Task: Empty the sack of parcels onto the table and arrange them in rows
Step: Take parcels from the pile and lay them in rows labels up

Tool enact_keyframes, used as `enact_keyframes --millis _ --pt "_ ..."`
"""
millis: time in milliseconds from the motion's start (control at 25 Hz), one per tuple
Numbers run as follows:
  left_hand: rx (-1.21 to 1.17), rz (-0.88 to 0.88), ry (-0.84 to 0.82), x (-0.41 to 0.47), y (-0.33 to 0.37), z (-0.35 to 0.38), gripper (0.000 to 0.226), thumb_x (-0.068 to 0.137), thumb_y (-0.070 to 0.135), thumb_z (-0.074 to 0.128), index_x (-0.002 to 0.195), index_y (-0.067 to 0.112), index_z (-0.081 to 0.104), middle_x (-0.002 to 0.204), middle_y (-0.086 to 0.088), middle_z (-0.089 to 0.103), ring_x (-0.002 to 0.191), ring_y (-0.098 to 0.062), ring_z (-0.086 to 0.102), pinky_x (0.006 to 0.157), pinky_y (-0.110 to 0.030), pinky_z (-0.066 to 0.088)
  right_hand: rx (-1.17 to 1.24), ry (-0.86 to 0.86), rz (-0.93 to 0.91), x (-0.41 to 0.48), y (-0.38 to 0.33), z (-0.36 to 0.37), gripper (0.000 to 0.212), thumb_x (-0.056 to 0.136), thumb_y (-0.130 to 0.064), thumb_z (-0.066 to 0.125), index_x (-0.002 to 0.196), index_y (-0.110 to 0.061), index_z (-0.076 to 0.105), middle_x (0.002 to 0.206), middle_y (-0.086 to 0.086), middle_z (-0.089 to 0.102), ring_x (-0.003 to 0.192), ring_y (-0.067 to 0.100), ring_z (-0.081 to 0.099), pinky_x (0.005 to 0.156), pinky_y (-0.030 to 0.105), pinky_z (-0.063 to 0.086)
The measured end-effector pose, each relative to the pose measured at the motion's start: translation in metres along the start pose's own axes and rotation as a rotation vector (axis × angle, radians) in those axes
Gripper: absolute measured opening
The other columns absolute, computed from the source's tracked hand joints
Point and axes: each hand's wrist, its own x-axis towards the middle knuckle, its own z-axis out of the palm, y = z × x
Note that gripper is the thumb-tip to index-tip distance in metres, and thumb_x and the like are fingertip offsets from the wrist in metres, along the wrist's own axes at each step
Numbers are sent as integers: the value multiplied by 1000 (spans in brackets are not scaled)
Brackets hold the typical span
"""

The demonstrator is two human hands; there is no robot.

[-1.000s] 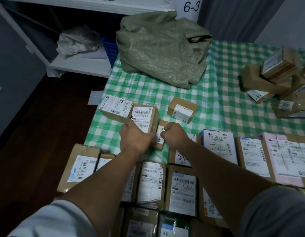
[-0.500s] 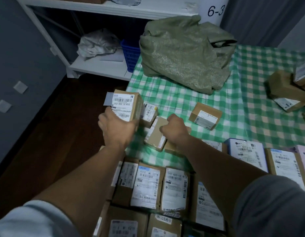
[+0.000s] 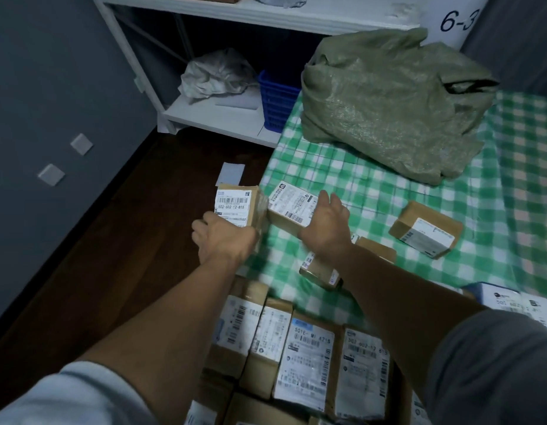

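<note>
— While the left hand (image 3: 223,240) curls round a brown labelled box (image 3: 238,207) at the worktop's (image 3: 373,191) left edge, where's the right hand (image 3: 327,222)?
— Fingers almost straight, resting on the white-labelled box (image 3: 287,207) just beside it.
— And the sack (image 3: 388,102)?
— Slumped on the far side; contents hidden. Parcels (image 3: 309,363) lie in rows along the near edge. Blue basket (image 3: 276,102) on the shelf (image 3: 217,118): contents out of sight.

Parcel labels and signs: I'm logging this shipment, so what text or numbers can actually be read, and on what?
"6-3": white sign beyond the sack.
"502-602-12-815": label of the held box in the left hand.
"501E-", rest blurred: blue-topped label in the near row.
All other labels: too blurred or small.
</note>
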Motion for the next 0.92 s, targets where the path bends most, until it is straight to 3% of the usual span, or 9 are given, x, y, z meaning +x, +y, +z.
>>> enact_keyframes --millis 240,360,440,520,680,760,920 --pt "-21 -19 42 12 -12 -5 75 73 27 68 137 8 35 136 -13 35 130 -32 32 103 -43 37 -184 10 -71 13 -3 7 75 81 -20 76 142 -7 33 137 17 40 126 35 35 102 44 43" --pt "-17 -40 41 18 -15 -5 74 74 26 71 137 8 34 136 -14 34 130 -32 31 100 -43 38 -214 96 -146 15 -4 -4 74 81 -13 73 142 -2 33 138 20 36 126 35 32 105 38 38" --pt "20 -62 3 21 -16 -3 75 76 26 73 138 7 34 137 -15 33 131 -33 31 102 -43 39 -283 97 -231 16 -7 -14 84 79 -13 78 148 -6 30 145 19 31 133 33 28 107 38 40" --pt "46 -50 -44 22 -16 1 79 74 24 77 137 6 34 138 -16 33 131 -34 30 105 -42 38 -367 -13 -309 16 -11 -20 98 76 -18 85 154 -16 26 155 16 18 141 34 21 111 44 41" --pt "108 -24 -123 26 -16 11 81 70 21 83 134 9 36 137 -15 34 130 -33 31 105 -40 39 -543 -147 -539 13 -10 -20 82 86 1 68 153 -28 32 163 14 7 141 37 26 98 49 49" --pt "118 -45 -159 27 -17 16 79 69 17 82 133 9 37 137 -15 34 130 -32 31 104 -40 42 -527 -226 -620 12 -9 -15 81 88 2 66 154 -30 32 165 12 5 145 36 22 102 49 47" --pt "187 -57 -247 27 -20 23 81 70 25 81 137 10 37 139 -15 35 131 -32 31 104 -37 38 -449 -323 -570 10 -5 -2 96 86 8 66 161 -28 17 168 6 -6 153 35 8 110 46 43"
